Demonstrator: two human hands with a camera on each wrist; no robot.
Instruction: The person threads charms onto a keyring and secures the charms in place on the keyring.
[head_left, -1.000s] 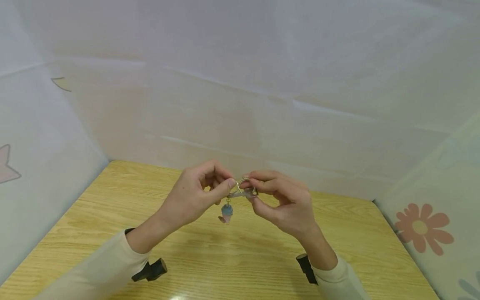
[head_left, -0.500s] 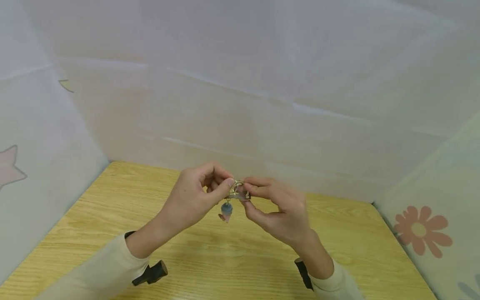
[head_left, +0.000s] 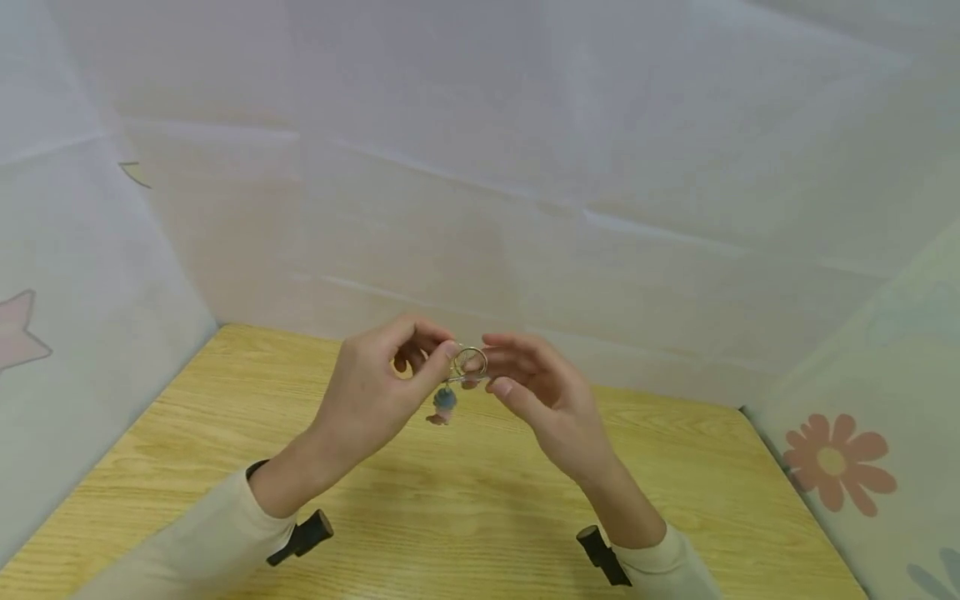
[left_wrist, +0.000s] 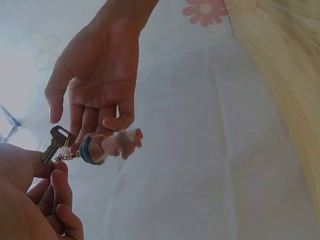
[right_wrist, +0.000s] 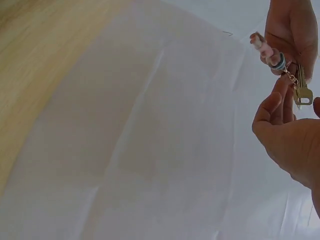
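A key ring (head_left: 469, 362) with a key (left_wrist: 56, 143) and a small pink-and-blue charm (head_left: 442, 404) is pinched by the left hand (head_left: 375, 392) above the wooden table (head_left: 465, 508), while the right hand (head_left: 547, 400) is held just beside it, fingers loosened and apparently holding nothing, and the key seems already threaded on.

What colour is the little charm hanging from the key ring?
The charm is pink with a blue band, clearest in the left wrist view.

I see the key ring (head_left: 469, 362) between my left hand (head_left: 375, 396) and right hand (head_left: 547, 400), above the worktop (head_left: 465, 517), charm (head_left: 442, 404) hanging below.
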